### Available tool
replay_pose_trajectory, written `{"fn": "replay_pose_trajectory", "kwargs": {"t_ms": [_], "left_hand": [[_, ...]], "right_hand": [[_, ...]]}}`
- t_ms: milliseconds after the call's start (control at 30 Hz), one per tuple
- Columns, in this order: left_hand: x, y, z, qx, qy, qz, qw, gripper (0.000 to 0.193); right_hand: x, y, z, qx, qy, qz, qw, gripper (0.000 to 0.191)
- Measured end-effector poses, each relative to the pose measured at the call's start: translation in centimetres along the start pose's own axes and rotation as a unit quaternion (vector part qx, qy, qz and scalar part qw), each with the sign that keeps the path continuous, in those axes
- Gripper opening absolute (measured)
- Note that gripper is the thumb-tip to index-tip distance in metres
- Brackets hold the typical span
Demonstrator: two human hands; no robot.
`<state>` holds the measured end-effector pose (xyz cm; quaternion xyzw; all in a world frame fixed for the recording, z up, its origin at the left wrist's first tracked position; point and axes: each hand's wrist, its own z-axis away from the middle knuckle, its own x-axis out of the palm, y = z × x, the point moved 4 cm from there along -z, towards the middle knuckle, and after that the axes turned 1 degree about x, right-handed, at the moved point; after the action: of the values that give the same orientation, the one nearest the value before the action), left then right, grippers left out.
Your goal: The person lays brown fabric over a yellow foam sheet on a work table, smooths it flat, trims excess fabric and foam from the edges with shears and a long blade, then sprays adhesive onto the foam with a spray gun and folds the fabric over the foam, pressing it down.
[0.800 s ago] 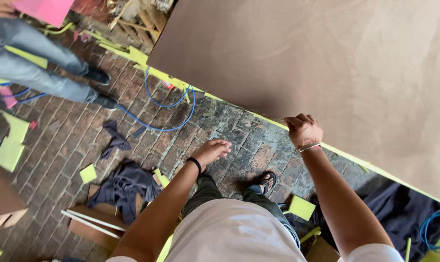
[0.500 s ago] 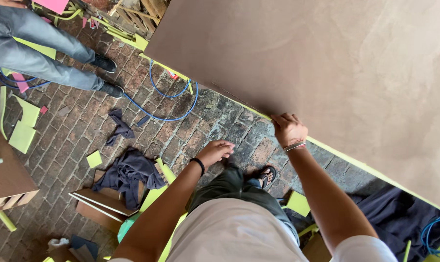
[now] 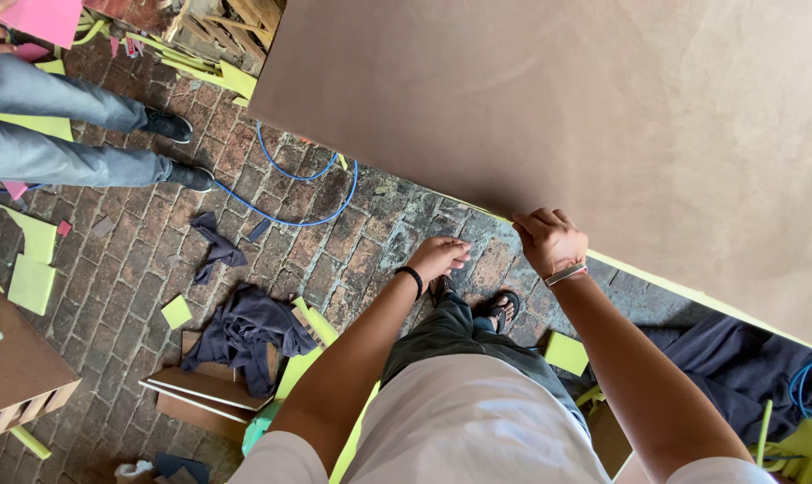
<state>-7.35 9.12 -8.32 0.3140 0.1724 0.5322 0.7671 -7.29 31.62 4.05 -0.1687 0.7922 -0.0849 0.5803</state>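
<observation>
Large flat brown board point(image 3: 558, 108), smooth matte surface.

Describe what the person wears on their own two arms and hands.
Both arms are bare below short white sleeves. The left hand has a thin black band around the wrist. The right hand has a pale, silvery bracelet around the wrist. No gloves and no rings can be made out.

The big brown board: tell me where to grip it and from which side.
Grip the brown board along its near straight edge, coming from the standing side. The right hand already curls there; the left hand hangs free beside it, so adding it further left would likely steady the wide panel.
</observation>
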Motion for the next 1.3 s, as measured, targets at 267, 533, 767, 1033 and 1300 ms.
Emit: {"fn": "replay_pose_trajectory", "kwargs": {"t_ms": [267, 533, 767, 1033, 1300], "left_hand": [[0.7, -0.3, -2.1, 0.016, -0.032, 0.021, 0.999, 0.025], [1.5, 0.5, -2.9, 0.011, -0.003, 0.057, 0.998, 0.028], [2.3, 1.3, -5.0, 0.068, 0.02, 0.22, 0.973, 0.032], [2.7, 1.6, -5.9, 0.033, 0.046, 0.249, 0.967, 0.024], [2.9, 0.8, -5.5, 0.04, 0.055, 0.267, 0.961, 0.02]], "right_hand": [[-0.1, 0.5, 0.0, -0.033, -0.004, 0.015, 0.999, 0.005], [-0.1, 0.2, -0.2, -0.03, 0.001, 0.022, 0.999, 0.006], [-0.3, 0.4, 0.4, -0.015, 0.011, 0.04, 0.999, 0.003], [0.1, 0.2, 0.9, -0.014, 0.02, 0.051, 0.998, 0.004], [-2.2, 2.6, 2.7, 0.011, -0.023, 0.076, 0.997, 0.004]]}}
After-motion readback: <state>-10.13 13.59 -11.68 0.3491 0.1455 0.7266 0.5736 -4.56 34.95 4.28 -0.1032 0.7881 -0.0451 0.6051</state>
